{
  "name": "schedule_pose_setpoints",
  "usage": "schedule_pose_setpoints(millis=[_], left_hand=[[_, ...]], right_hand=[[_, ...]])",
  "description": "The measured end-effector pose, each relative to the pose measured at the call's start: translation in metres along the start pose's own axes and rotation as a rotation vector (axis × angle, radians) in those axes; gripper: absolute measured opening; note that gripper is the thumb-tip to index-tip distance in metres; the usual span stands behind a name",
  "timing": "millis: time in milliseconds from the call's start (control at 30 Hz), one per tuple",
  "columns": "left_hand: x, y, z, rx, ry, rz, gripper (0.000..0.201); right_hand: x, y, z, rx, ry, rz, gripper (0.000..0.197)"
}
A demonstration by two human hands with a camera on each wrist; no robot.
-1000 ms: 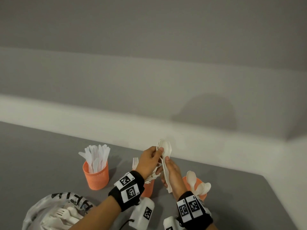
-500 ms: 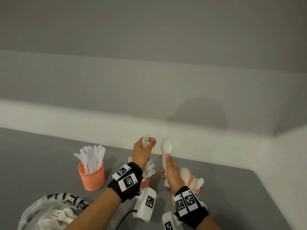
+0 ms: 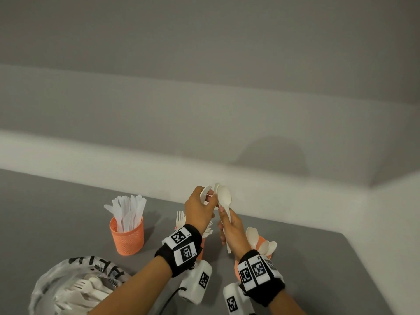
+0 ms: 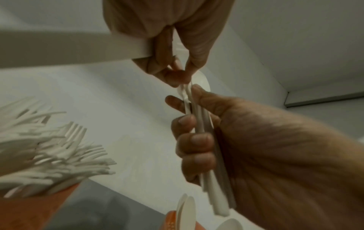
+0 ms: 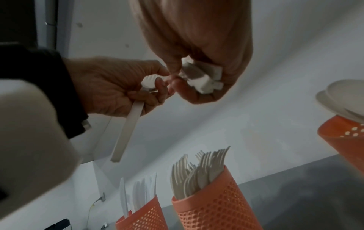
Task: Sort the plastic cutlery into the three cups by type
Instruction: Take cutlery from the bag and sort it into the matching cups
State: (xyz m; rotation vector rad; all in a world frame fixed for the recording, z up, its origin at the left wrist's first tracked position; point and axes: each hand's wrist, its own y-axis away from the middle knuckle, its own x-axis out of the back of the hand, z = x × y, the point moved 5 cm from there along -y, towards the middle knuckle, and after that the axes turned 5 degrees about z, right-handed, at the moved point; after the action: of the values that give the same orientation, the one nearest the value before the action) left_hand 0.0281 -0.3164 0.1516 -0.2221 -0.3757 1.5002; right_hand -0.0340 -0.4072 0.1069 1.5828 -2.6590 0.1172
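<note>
White spoons (image 3: 223, 197) gripped by right-hand fingers (image 3: 221, 223); left-hand fingers (image 3: 208, 202) pinch a fork (image 3: 204, 193).

Matt white plastic spoons (image 3: 223, 197) at centre frame; perforated orange plastic cup (image 3: 127, 236) lower left; crinkled glossy plastic bag (image 3: 56, 283) beside a smooth grey tabletop (image 3: 56, 201).

Left hand (image 4: 173, 38) pinches cutlery tips above the right hand's (image 4: 256, 147) gripped bundle of handles (image 4: 206, 155).

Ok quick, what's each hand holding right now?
Left hand: closed, pinching a white plastic fork near its head.
Right hand: closed round a bundle of white plastic spoons by the handles.
</note>
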Motion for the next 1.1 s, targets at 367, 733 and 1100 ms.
schedule_pose_setpoints(millis=[367, 733, 1100], left_hand=[[-0.003, -0.008, -0.005, -0.051, -0.234, -0.086, 0.02], [0.012, 0.004, -0.014, 0.267, 0.252, 0.187, 0.013], [0.021, -0.021, -0.029, 0.666, 0.516, 0.044, 0.01]], right_hand=[[0.003, 0.007, -0.003, 0.015, -0.015, -0.05, 0.032], [0.006, 0.003, 0.008, -0.076, -0.088, -0.047, 0.031], [0.014, 0.006, 0.002, -0.133, -0.211, -0.141, 0.044]])
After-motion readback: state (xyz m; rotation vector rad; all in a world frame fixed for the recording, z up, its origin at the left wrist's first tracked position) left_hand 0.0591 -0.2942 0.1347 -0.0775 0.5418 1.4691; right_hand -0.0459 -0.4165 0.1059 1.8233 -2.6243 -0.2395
